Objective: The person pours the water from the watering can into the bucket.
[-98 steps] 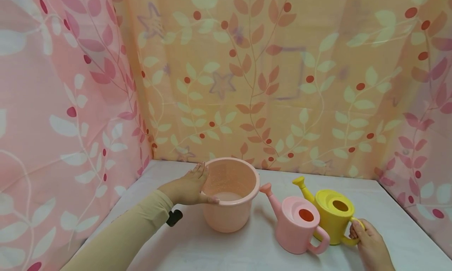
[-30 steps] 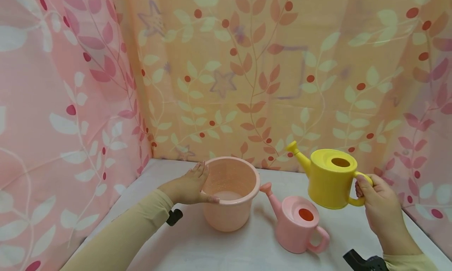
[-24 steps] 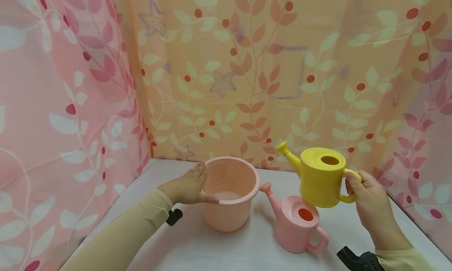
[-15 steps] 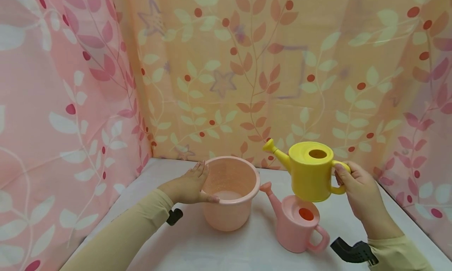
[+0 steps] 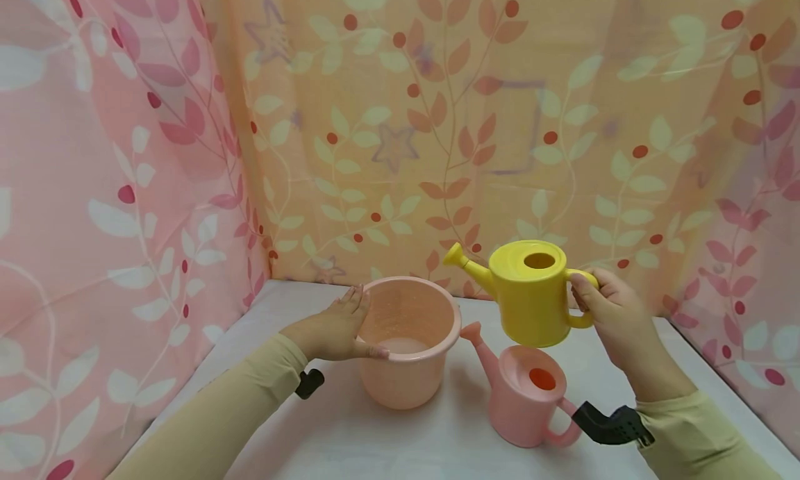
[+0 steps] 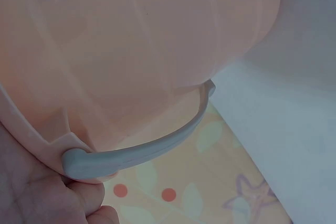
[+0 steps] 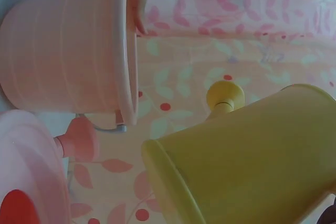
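Yellow watering can [image 5: 532, 303], raised nearly upright above the counter [image 5: 337, 438], to the right of the peach bucket [image 5: 403, 388]; its spout [image 5: 479, 276] points towards the bucket. The nearer right hand [image 5: 619, 321] has its fingers curled round the handle [image 5: 581, 321], on the side away from the bucket; the left hand [image 5: 331, 330] rests, fingers extended, on the bucket's left side.

From above, a hand could enter the bucket [image 5: 401, 388]; L hand [image 5: 331, 331] blocks its L rim. Table [image 5: 381, 447] in front of bucket gives a low way thru. Just R of bucket, pink can [image 5: 521, 414] obstructs, narrow gap btwn. Higher R of bucket, yellow can [image 5: 531, 298] & R hand [image 5: 620, 324] block. Curtain [image 5: 387, 98] limits room behind bucket.
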The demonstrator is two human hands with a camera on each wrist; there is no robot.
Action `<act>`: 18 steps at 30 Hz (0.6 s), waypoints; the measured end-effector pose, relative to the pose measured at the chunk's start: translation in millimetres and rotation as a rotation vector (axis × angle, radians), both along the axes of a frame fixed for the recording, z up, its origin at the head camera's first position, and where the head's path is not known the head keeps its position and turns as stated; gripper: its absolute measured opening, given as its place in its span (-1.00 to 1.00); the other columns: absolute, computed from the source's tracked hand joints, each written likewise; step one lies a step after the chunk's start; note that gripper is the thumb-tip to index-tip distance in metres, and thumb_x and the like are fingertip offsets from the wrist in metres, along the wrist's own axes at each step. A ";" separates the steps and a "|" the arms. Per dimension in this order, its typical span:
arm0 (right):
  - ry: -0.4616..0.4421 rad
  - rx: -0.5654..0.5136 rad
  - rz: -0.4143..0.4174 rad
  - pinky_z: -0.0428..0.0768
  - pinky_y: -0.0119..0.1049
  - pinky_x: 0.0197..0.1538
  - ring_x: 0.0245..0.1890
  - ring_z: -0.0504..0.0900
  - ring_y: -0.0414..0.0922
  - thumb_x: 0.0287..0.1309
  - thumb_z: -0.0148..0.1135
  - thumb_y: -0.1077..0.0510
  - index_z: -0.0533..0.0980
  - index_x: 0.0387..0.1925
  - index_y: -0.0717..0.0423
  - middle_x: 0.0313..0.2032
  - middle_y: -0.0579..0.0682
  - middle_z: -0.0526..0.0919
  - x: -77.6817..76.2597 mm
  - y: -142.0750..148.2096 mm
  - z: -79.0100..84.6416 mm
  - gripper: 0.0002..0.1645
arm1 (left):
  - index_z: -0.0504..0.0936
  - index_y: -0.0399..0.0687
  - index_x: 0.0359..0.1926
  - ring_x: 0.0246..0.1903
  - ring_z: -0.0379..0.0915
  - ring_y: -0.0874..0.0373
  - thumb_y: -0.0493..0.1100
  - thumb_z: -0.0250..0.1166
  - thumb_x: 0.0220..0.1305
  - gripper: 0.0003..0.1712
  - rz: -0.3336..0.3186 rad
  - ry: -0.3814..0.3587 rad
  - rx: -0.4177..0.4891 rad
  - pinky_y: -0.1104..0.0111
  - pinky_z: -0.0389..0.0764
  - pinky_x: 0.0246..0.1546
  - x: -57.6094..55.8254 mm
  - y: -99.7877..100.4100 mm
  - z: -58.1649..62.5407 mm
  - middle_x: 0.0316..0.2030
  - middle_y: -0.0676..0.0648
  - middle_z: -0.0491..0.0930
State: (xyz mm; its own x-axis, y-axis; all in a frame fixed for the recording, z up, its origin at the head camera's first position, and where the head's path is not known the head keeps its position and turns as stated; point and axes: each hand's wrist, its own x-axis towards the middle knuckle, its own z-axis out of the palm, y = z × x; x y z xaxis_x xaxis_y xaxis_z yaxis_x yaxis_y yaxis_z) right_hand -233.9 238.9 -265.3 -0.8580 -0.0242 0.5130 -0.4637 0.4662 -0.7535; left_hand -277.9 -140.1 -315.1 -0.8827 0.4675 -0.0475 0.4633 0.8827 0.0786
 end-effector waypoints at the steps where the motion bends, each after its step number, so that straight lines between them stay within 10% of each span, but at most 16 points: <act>1: 0.001 0.006 0.003 0.31 -0.31 -0.48 -0.48 0.26 -0.09 0.22 -0.10 0.03 0.26 -0.46 0.27 -0.59 0.03 0.23 -0.6 -1.2 0.8 -0.65 | -0.19 -0.31 0.30 0.27 -0.42 -0.07 0.66 -0.22 -0.33 0.38 -0.001 0.001 0.000 0.09 -0.11 0.19 -0.1 -0.2 -0.1 0.29 -0.29 -0.29; 18: -0.075 0.137 0.084 0.41 -0.24 -0.38 -0.36 0.32 -0.08 0.20 -0.09 -0.05 0.35 -0.35 0.24 -0.51 0.07 0.33 -6.2 -18.0 13.3 -0.61 | -0.20 -0.30 0.30 0.27 -0.42 -0.07 0.66 -0.20 -0.33 0.38 0.006 -0.010 0.001 0.09 -0.13 0.20 -0.4 0.1 0.7 0.29 -0.28 -0.30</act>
State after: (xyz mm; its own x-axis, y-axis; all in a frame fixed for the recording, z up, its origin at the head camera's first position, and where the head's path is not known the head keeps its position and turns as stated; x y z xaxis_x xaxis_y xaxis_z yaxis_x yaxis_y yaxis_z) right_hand -240.0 220.9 -252.0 -0.8860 -0.1624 0.4343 -0.4497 0.5286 -0.7199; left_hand -278.4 -140.0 -314.4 -0.8851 0.4621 -0.0563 0.4570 0.8855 0.0840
